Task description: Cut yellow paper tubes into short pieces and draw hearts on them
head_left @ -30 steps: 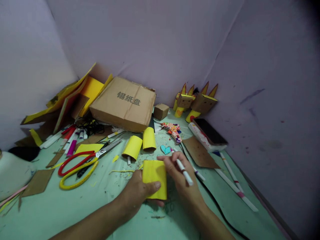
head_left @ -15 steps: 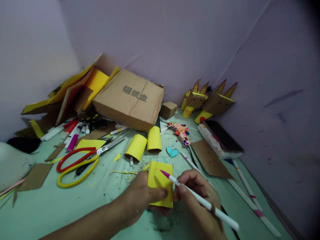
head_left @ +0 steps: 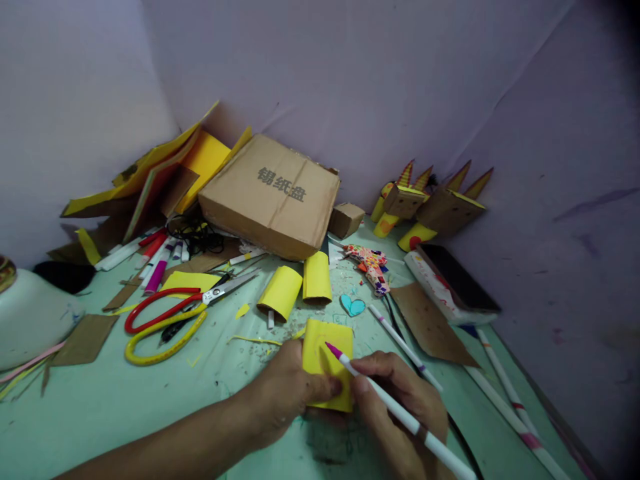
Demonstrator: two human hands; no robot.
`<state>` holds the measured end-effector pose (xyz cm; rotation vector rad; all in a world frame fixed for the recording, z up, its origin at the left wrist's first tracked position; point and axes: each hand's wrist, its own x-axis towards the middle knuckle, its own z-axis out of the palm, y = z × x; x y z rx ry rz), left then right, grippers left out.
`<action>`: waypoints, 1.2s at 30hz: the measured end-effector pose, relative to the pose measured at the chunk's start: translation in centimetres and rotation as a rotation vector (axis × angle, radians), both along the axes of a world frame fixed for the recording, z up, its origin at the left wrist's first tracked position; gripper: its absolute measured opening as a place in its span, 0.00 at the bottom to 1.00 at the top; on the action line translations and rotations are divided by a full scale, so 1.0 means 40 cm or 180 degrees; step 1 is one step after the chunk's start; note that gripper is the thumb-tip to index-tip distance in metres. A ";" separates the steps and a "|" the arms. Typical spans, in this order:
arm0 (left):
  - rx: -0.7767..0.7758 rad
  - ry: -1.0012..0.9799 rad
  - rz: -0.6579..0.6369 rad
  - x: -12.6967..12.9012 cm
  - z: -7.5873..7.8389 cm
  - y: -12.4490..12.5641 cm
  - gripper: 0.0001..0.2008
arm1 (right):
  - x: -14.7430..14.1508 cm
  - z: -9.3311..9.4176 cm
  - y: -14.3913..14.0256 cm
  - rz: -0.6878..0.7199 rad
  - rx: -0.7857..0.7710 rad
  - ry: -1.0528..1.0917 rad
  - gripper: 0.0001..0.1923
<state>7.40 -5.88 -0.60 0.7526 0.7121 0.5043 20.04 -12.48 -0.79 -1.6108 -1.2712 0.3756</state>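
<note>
My left hand (head_left: 295, 380) grips a small yellow paper-covered tube (head_left: 330, 347), thumb across its front and the other fingers hidden behind. A white felt-tip pen (head_left: 390, 400) with a purple tip is pinched in my right hand (head_left: 400, 407). The pen's tip is right over the upper part of the tube's face; whether it touches cannot be told. A faint curved line shows there. Beyond my hands stand two more yellow tubes, one tilted (head_left: 281, 293) and one upright (head_left: 317, 277). A blue paper heart (head_left: 353, 305) lies just past the held tube.
Red-and-yellow scissors (head_left: 170, 323) lie at left, near several markers (head_left: 159, 267). A cardboard box (head_left: 270, 200) leans at the back beside yellow card sheets (head_left: 150, 160). At right are a patterned glue gun (head_left: 369, 263), a phone (head_left: 457, 280), brown card (head_left: 433, 327) and cardboard figures (head_left: 445, 210).
The whole view has shifted slightly, so things sit further right. Both hands keep their grips, and the pen tip stays close to the tube's face.
</note>
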 end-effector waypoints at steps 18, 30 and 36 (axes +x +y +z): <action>0.0132 0.0007 -0.0018 0.001 0.012 0.002 0.13 | 0.004 -0.006 0.001 0.0391 0.0000 -0.0074 0.08; 0.0075 -0.0005 -0.0103 -0.001 0.011 -0.001 0.16 | 0.003 -0.001 0.003 0.0341 -0.0052 0.0064 0.07; 0.0112 -0.0054 -0.0092 0.000 0.008 0.001 0.16 | 0.010 -0.011 -0.003 0.0435 -0.0122 0.0030 0.08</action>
